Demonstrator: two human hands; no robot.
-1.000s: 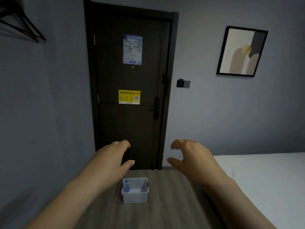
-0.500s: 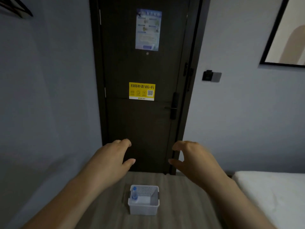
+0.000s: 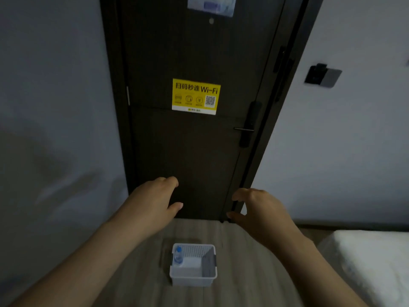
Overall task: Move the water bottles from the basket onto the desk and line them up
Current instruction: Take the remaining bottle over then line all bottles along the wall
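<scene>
Head view only. Both arms reach forward, hands in the air above and beyond the basket [image 3: 193, 278], touching nothing.

Left hand [image 3: 155, 202]: fingers loosely bent, thumb held apart, empty. Right hand [image 3: 259, 209]: same loose claw shape, thumb apart, empty.

The basket is white with perforated walls and sits low in the middle on a wood-grain surface [image 3: 243, 273]. I cannot tell whether that surface is the desk. One water bottle [image 3: 178, 256] with a blue cap stands at the left inner wall, roughly upright. There is a pale patch next to it on the basket floor, too blurred to tell if it is another bottle.

Step in hand, as I judge it: the reach for the first bottle, with nothing lifted out yet.

To do it well:
- Lower the left hand over the left side of the basket, since it is on the bottle's side.
- Wrap the fingers round the body below the cap, not the cap alone.
- Lift straight up to clear the rim.
- The basket looks light, so the right hand could steady its right wall against sliding or tipping.
- Set the bottle upright on open surface and leave room alongside for a row.

Around it: a dark door [image 3: 194, 156] with a yellow Wi-Fi sticker [image 3: 196, 96] straight ahead, and a white bed [image 3: 365, 262] at the right.
</scene>
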